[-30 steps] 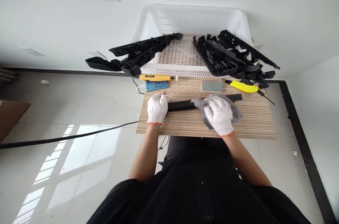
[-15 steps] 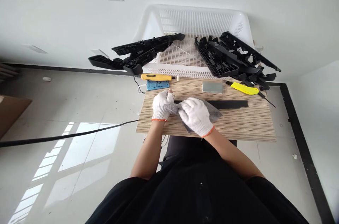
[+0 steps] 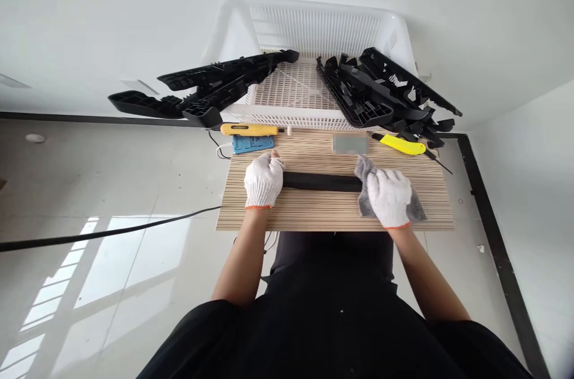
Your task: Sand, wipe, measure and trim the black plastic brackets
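A long black plastic strip [image 3: 320, 181] lies across the striped wooden board [image 3: 314, 214]. My left hand [image 3: 263, 183], in a white glove, is closed on the strip's left end. At the strip's right end my gloved right hand [image 3: 389, 196] presses a grey cloth [image 3: 415, 208], fingers curled over it. The right end of the strip is hidden under cloth and hand.
A white slatted basket [image 3: 309, 32] stands behind the board, with black plastic parts [image 3: 201, 89] on its left rim and more black parts [image 3: 381, 95] on its right. A yellow tool [image 3: 251, 128], blue card [image 3: 252, 143], grey block [image 3: 350, 143] and yellow knife [image 3: 401, 144] line the board's far edge. A black cable [image 3: 103, 234] crosses the floor.
My right hand slid the cloth left along the strip until it met my left hand, then back to the right end. My left hand kept its hold.
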`<act>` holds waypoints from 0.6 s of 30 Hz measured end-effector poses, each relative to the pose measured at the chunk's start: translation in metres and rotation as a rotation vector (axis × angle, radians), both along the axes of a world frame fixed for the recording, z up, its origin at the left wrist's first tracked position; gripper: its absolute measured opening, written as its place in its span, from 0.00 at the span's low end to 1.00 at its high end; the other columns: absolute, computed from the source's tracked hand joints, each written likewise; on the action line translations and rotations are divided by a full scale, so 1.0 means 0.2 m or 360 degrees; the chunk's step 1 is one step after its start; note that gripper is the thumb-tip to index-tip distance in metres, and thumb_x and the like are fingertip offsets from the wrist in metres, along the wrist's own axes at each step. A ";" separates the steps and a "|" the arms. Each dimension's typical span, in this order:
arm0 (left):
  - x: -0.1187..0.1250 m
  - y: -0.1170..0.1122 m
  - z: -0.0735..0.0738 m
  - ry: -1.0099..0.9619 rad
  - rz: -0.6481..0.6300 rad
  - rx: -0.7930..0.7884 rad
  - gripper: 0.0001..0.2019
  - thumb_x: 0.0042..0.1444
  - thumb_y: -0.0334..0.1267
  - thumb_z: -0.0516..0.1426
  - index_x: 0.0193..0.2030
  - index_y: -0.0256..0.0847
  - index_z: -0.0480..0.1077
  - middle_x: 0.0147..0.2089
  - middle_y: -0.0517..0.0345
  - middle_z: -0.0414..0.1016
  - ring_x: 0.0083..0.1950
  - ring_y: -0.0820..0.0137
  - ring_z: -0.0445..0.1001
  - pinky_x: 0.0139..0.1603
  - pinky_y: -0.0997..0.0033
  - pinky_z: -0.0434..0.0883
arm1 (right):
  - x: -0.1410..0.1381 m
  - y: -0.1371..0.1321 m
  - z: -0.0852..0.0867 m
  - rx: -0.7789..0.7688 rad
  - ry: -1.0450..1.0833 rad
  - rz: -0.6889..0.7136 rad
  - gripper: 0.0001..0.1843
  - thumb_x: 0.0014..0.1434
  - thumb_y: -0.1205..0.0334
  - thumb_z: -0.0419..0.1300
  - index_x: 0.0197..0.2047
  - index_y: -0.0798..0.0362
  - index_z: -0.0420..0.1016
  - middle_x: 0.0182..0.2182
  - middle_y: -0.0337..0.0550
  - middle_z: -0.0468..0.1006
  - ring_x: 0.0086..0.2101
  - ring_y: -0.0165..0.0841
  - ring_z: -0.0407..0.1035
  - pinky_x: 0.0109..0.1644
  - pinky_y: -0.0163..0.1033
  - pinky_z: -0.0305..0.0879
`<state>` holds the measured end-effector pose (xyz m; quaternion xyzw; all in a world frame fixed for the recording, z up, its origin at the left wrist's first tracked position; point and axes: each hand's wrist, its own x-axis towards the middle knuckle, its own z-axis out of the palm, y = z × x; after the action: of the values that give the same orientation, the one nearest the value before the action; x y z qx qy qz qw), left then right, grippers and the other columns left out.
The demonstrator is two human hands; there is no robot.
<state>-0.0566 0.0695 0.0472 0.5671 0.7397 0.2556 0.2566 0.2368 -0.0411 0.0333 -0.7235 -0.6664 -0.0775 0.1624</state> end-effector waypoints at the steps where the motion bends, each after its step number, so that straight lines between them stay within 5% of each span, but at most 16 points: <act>1: 0.01 -0.01 0.00 0.0014 0.0005 0.0013 0.22 0.72 0.48 0.52 0.25 0.46 0.67 0.25 0.52 0.73 0.31 0.58 0.70 0.36 0.64 0.55 | -0.10 0.02 -0.01 -0.0023 0.0010 0.0048 0.21 0.78 0.53 0.52 0.41 0.51 0.83 0.38 0.54 0.85 0.39 0.47 0.75 0.45 0.52 0.68; 3: 0.03 -0.02 0.00 0.0071 -0.0007 0.0056 0.21 0.72 0.47 0.51 0.26 0.46 0.67 0.26 0.53 0.73 0.32 0.59 0.71 0.36 0.65 0.55 | -0.31 0.08 -0.02 -0.0076 0.0053 0.0194 0.19 0.78 0.51 0.53 0.45 0.50 0.83 0.41 0.51 0.85 0.42 0.45 0.76 0.48 0.52 0.68; 6: 0.03 -0.06 -0.02 0.0198 -0.0062 0.0130 0.19 0.72 0.47 0.51 0.28 0.46 0.67 0.26 0.54 0.73 0.32 0.59 0.71 0.36 0.64 0.53 | -0.59 0.16 -0.02 -0.0212 0.0198 0.0551 0.23 0.79 0.50 0.50 0.64 0.52 0.78 0.58 0.53 0.83 0.53 0.47 0.75 0.56 0.53 0.67; 9: -0.01 -0.10 -0.03 0.0184 -0.0064 0.0160 0.18 0.72 0.47 0.50 0.29 0.46 0.67 0.27 0.55 0.73 0.32 0.60 0.71 0.35 0.64 0.53 | -0.68 0.19 -0.01 -0.0222 0.0234 0.0816 0.27 0.80 0.50 0.49 0.71 0.53 0.74 0.66 0.52 0.80 0.59 0.46 0.74 0.59 0.52 0.66; 13: -0.04 -0.10 -0.02 0.0045 0.0030 0.0095 0.19 0.71 0.47 0.51 0.28 0.47 0.67 0.27 0.55 0.74 0.33 0.61 0.71 0.37 0.65 0.57 | -0.42 0.13 -0.02 -0.0034 0.0093 0.1103 0.25 0.79 0.49 0.54 0.72 0.47 0.75 0.69 0.44 0.77 0.65 0.42 0.71 0.67 0.50 0.64; 18: -0.03 -0.07 0.00 -0.0024 0.0057 0.0060 0.19 0.70 0.47 0.50 0.27 0.46 0.67 0.27 0.55 0.75 0.33 0.61 0.71 0.39 0.64 0.58 | 0.21 -0.05 -0.03 -0.0117 0.0018 0.0557 0.18 0.74 0.50 0.60 0.57 0.45 0.87 0.63 0.44 0.83 0.59 0.43 0.77 0.64 0.50 0.70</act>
<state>-0.0617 0.0547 0.0464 0.5567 0.7428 0.2783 0.2467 0.2789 -0.0511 0.0280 -0.6025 -0.7835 -0.0195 0.1507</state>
